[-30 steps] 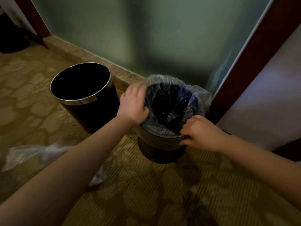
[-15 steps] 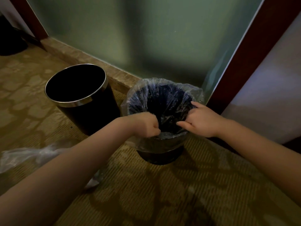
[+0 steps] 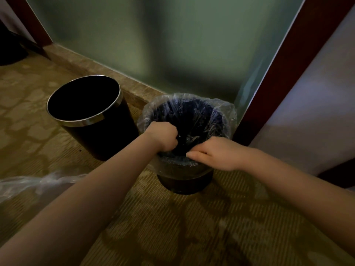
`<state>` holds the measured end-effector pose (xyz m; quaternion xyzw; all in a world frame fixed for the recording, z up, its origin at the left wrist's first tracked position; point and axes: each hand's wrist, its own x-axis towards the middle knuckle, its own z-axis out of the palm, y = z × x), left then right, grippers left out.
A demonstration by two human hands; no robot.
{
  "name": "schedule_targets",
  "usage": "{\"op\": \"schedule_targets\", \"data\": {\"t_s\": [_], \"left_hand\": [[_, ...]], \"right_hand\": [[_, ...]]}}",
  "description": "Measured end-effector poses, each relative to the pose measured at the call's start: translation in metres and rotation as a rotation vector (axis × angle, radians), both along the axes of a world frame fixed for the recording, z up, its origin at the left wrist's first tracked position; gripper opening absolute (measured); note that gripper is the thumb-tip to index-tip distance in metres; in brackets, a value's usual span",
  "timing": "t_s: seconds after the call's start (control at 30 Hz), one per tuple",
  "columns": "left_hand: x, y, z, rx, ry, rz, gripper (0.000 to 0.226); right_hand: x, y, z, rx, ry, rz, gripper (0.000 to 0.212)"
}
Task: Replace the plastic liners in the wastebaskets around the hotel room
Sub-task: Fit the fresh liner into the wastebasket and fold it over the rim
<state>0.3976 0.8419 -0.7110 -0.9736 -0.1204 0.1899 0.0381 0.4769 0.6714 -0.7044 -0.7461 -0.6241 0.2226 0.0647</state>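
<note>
Plastic liner [image 3: 194, 120], clear and crinkled, sits inside a small dark wastebasket [image 3: 184, 181] at the middle of the view. Its top edge is folded outward over the rim all the way round.

The left hand [image 3: 163, 137] is at the rim's nine o'clock. Its fingers are curled into a tight fist that appears clenched on a fold of the film just inside the mouth. The right hand [image 3: 217, 154] lies across the rim at five o'clock, fingers close together and pointing toward nine o'clock. Whether they pinch the film or only rest on it cannot be told.

The plastic liner looks very thin, nearly weightless and limp. It would likely slip under flat fingers and could tear if stretched hard over the rim. The folded-over edge at the rim seems the best place to take hold, with a bunched pinch rather than a single layer. Its mouth opens straight up and its long axis runs vertically down into the upright basket. The bottom is lost in shadow.

Just beside the basket, at nine o'clock, stands a taller black wastebasket with a chrome rim [image 3: 99, 139] and no liner. Loose clear film [image 3: 38, 183] lies on the patterned carpet [image 3: 192, 227] at eight o'clock. A frosted glass panel [image 3: 153, 45] rises at twelve o'clock.
</note>
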Motion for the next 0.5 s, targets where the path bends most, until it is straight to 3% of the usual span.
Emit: {"op": "schedule_targets", "data": {"t_s": [0.07,0.17,0.23,0.33,0.43,0.5], "left_hand": [[-0.001,0.004,0.002,-0.045,0.007,0.011,0.026],[-0.007,0.008,0.002,-0.043,0.089,0.021,0.027],[-0.009,0.009,0.005,-0.081,0.026,0.018,0.027],[-0.009,0.010,0.013,-0.163,-0.274,0.056,0.021],[-0.004,0.018,0.018,-0.080,-0.686,0.086,0.018],[0.002,0.027,0.018,-0.041,-0.799,0.211,0.022]], "right_hand": [[-0.004,0.005,0.003,-0.013,0.027,0.014,0.054],[-0.019,0.011,0.008,-0.255,0.039,0.102,0.055],[-0.021,0.016,0.011,-0.283,0.104,0.050,0.051],[-0.004,0.022,0.010,-0.021,0.238,-0.181,0.046],[0.024,0.028,0.009,0.306,0.049,-0.375,0.026],[0.040,0.032,0.010,0.392,-0.064,-0.452,0.033]]}}
